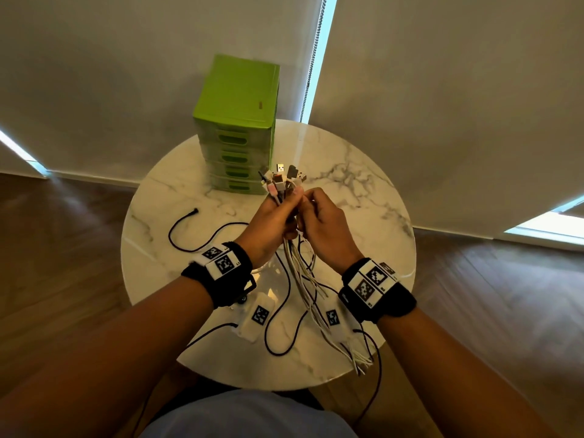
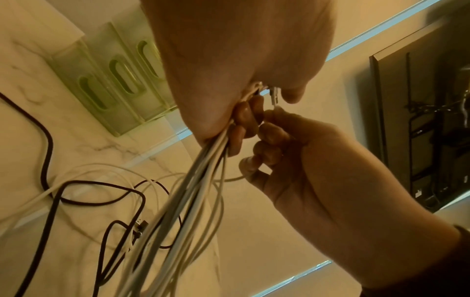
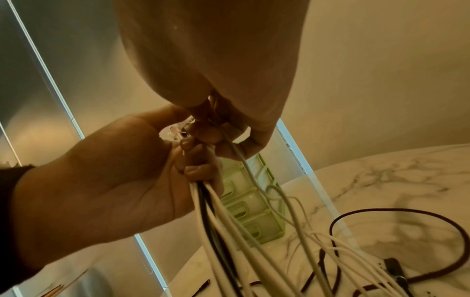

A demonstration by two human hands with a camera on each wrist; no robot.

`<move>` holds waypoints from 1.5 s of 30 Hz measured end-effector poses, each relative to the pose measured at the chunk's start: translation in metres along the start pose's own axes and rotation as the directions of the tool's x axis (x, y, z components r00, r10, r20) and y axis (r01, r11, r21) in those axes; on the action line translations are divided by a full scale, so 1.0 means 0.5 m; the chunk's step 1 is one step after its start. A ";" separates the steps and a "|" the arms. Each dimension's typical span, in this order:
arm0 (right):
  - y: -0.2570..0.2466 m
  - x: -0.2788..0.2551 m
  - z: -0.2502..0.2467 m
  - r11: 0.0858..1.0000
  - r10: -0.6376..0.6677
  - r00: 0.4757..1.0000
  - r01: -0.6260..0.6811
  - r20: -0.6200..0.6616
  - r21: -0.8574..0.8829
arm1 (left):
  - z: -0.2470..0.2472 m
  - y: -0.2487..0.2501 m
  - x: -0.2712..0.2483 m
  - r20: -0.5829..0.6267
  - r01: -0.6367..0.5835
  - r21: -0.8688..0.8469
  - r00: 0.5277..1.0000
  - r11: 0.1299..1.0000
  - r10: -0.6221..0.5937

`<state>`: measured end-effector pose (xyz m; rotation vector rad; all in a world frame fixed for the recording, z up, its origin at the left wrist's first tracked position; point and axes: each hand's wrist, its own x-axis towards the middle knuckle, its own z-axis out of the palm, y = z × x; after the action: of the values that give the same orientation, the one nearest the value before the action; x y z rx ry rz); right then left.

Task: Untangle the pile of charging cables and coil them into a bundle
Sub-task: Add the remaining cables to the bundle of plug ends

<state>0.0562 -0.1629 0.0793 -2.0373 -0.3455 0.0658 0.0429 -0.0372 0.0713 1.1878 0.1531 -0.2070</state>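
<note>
My left hand (image 1: 271, 216) grips a bunch of white and black charging cables (image 1: 298, 273) just below their plugs (image 1: 284, 178), which stick up above the fist. The cables hang from the fist down to the round marble table (image 1: 363, 216). My right hand (image 1: 322, 219) is pressed against the left, its fingers curled, pinching one thin white cable (image 3: 244, 160) beside the bunch. In the left wrist view the left hand's fingers (image 2: 244, 120) wrap the cable bunch (image 2: 193, 191), and the right hand (image 2: 292, 160) is close on the right. A loose black cable (image 1: 186, 238) lies on the table at the left.
A green drawer unit (image 1: 237, 121) stands at the back of the table, just behind the hands. Cable tails (image 1: 360, 358) reach the table's front right edge, and one black cable drops over it. Wooden floor surrounds the table, with blinds behind.
</note>
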 end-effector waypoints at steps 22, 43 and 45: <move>0.168 0.004 -0.017 0.914 0.167 0.839 0.064 0.518 -0.400 | -0.064 0.020 0.019 -0.168 0.005 -0.041 0.986 0.999 -0.011; 0.127 0.090 -0.075 0.930 0.141 0.939 -0.016 0.313 -0.368 | -0.103 0.056 -0.005 -0.208 -0.079 0.118 0.973 0.990 0.102; 0.088 0.089 -0.055 0.938 0.096 0.940 0.024 0.328 -0.345 | -0.074 0.042 -0.006 -0.181 -0.031 0.164 0.982 0.986 0.061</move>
<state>0.1133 -0.1935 0.0583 -2.3831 -0.5683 0.4125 0.0448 0.0051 0.0775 1.3701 0.2762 -0.0678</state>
